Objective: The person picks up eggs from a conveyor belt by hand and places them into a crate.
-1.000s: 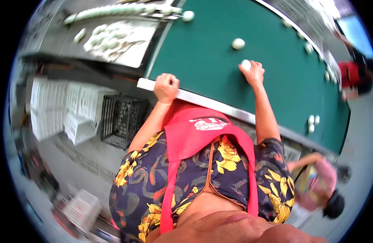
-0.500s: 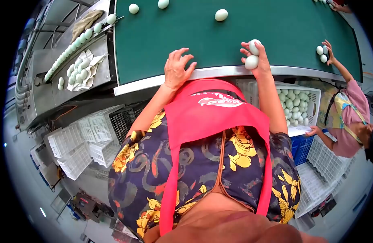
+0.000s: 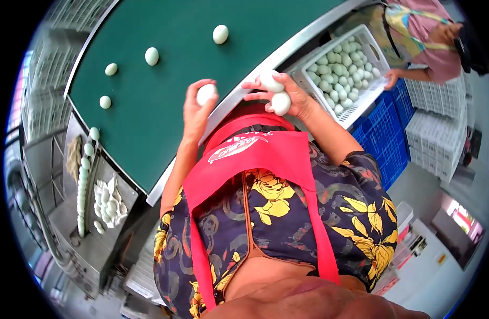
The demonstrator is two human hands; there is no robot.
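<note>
My left hand (image 3: 196, 114) is closed around one pale egg (image 3: 206, 94) above the near edge of the green belt (image 3: 164, 101). Two more eggs sit in my right hand (image 3: 293, 100): an upper egg (image 3: 272, 82) between the fingers and thumb, and a lower egg (image 3: 280, 103) against the palm side. Both hands are in front of my red apron (image 3: 249, 159), a short way apart. Farther off on the belt lie several loose eggs, among them one egg (image 3: 220, 34) nearest my hands and another egg (image 3: 152, 56) left of it.
A metal rim (image 3: 292, 50) edges the belt. To the right, a white crate (image 3: 380, 48) full of eggs stands by blue crates (image 3: 385, 141), with a co-worker's hand (image 3: 394, 78) at its end. At left, eggs line a chute (image 3: 82, 196) beside eggs on a cloth (image 3: 110, 204).
My left hand was empty over the belt and now holds an egg. My right hand keeps its two eggs and has come closer to the left. The whole view has turned.
</note>
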